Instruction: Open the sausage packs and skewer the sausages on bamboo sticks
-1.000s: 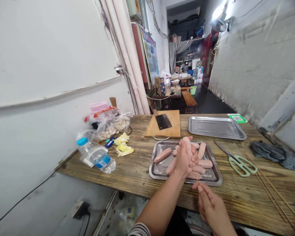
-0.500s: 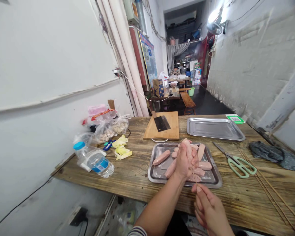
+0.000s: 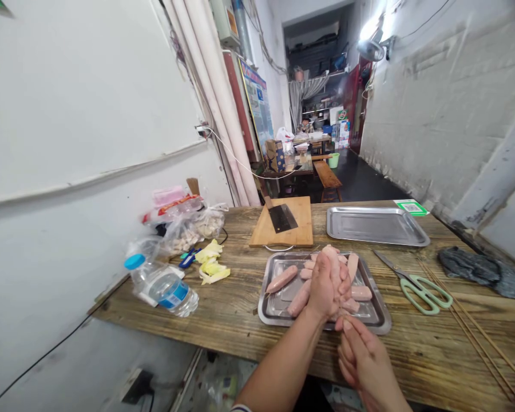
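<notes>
My left hand (image 3: 326, 289) is closed around a pale pink sausage (image 3: 333, 255), held over the metal tray (image 3: 266, 314). One end of this sausage shows above my fingers. Just below and touching or nearly touching it, my right hand (image 3: 363, 352) pinches a thin wooden skewer at the near end of the sausage. Most of the skewer is hidden by my fingers. Several more sausages lie in the tray, among them a whole one (image 3: 282, 279) at the left and a piece (image 3: 361, 293) at the right.
Right of the tray lie green-handled scissors (image 3: 424, 292), loose skewers (image 3: 476, 332) and a dark plastic bag (image 3: 467, 266). Behind are a second tray (image 3: 377, 224) and a cutting board (image 3: 302, 220) with a cleaver (image 3: 283, 217). Left are a water bottle (image 3: 171, 294), leaves (image 3: 212, 263) and bagged food (image 3: 189, 232).
My right hand has moved up against my left hand, and less of the skewer shows between them. My left hand keeps its hold on the sausage. The view has shifted slightly.
</notes>
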`<state>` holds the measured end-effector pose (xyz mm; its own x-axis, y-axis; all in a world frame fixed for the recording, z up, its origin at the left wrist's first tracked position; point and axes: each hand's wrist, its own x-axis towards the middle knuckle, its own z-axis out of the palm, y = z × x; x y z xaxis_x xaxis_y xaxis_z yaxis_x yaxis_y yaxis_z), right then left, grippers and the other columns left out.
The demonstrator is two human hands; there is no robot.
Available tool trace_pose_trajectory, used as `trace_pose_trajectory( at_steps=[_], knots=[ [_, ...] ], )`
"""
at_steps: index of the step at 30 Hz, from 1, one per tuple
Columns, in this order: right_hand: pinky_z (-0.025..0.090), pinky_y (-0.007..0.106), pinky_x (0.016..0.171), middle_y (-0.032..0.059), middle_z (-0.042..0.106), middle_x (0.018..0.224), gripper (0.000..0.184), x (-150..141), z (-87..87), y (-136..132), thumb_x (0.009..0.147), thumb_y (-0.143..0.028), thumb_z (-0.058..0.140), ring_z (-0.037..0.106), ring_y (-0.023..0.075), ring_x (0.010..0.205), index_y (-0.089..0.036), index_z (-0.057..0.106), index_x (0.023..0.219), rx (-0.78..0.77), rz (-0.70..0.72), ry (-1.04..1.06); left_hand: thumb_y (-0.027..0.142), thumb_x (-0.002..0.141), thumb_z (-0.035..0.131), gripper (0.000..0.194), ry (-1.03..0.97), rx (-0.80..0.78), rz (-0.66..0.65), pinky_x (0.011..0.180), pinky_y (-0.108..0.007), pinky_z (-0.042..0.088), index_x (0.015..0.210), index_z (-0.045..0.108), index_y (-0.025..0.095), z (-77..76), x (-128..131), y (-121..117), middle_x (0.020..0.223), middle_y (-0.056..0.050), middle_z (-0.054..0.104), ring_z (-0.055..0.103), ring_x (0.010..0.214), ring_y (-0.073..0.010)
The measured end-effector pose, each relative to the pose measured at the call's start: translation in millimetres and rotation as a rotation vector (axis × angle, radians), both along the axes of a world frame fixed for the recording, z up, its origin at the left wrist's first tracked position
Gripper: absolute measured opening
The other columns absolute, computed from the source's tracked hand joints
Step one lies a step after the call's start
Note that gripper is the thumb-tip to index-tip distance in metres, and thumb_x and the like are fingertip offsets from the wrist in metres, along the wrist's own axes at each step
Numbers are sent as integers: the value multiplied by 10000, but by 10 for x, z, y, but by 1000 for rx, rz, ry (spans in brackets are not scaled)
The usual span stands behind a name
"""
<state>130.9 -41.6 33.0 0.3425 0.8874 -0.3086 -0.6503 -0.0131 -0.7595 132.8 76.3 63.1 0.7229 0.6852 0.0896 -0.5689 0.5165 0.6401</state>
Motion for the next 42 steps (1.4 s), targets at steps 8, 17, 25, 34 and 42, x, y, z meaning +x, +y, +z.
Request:
trace_pose_trajectory(
  at_steps=[8, 17, 25, 34, 42],
  knots=[
    [149, 122, 283, -171, 147, 427, 538, 45, -49, 115, 657, -632, 682, 92, 16, 332, -220, 400, 858, 35, -69, -62, 661, 826, 401, 481, 76, -18, -47, 285, -140, 218, 891, 480, 190, -39, 13, -64, 545, 38, 414, 280, 322, -40],
    [218, 164, 310, -116, 319, 459, 556, 272, -185, 4, 768, -690, 496, 245, 46, 314, -183, 486, 994, 0, 110, -516, 576, 819, 513, 405, -43, -100, 108, 333, -148, 288, 1035, 480, 235, 13, 9, 47, 655, 32, 462, 376, 401, -58],
    [352, 227, 444, -33, 451, 516, 506, 349, -250, -319, 887, -588, 349, 433, 120, 438, -159, 590, 1008, -79, 59, -964, 399, 906, 457, 309, 66, -303, 267, 512, -191, 441, 829, 540, 110, 78, -31, 246, 713, -40, 534, 512, 572, -91],
    [390, 230, 463, -11, 508, 502, 463, 260, -212, -293, 867, -563, 414, 479, 147, 469, -182, 663, 954, -6, 143, -999, 518, 757, 627, 393, 348, 55, 330, 363, -124, 158, 811, 465, 163, 207, -467, 206, 661, 30, 492, 248, 391, -5],
    [486, 271, 681, 60, 669, 754, 404, 214, -176, -381, 887, -485, 400, 630, 198, 739, -183, 668, 884, 72, 201, -1078, 284, 857, 456, 296, 1343, 1236, 418, 775, -304, 432, 1057, 627, 149, 475, -1330, 811, 951, -83, 661, 582, 864, -212]
  ],
)
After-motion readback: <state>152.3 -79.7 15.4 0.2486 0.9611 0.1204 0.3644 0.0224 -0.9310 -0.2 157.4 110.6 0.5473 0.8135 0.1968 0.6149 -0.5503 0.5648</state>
